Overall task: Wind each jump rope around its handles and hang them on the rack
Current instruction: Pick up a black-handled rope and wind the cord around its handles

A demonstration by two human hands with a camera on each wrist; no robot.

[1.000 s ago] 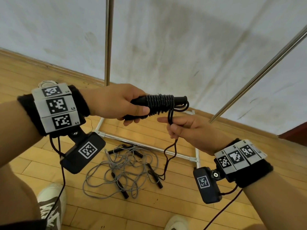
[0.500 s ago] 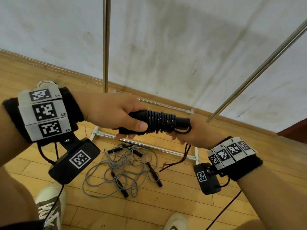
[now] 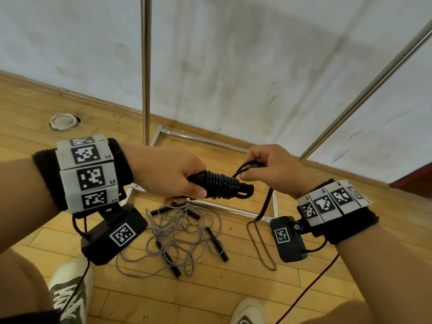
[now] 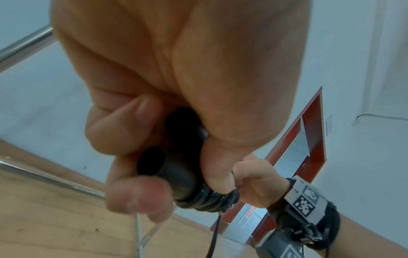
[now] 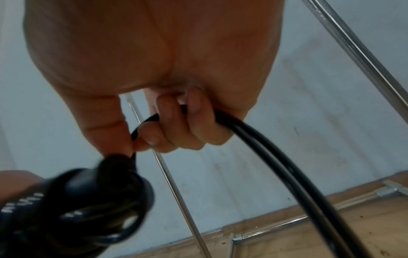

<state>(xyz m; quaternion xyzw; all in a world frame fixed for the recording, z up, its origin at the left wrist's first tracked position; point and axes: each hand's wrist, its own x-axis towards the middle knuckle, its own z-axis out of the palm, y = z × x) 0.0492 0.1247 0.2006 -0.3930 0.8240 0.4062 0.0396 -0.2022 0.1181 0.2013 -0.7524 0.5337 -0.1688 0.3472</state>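
Left hand (image 3: 170, 174) clamps the handles (image 3: 210, 183), centre, above the floor; right hand (image 3: 271, 169) pinches the black rope (image 3: 266, 206). Lay each turn snug beside the last, keeping tension, thumb pinning the coil. Half a second ago the right hand was beneath the handles; now it is above, right. Grey ropes (image 3: 177, 232) lie tangled below.

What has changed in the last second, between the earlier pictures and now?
The right hand swung under the black handles and rose behind them, carrying the black rope through another turn. The left hand kept gripping the handles; the grey ropes stayed on the wooden floor.
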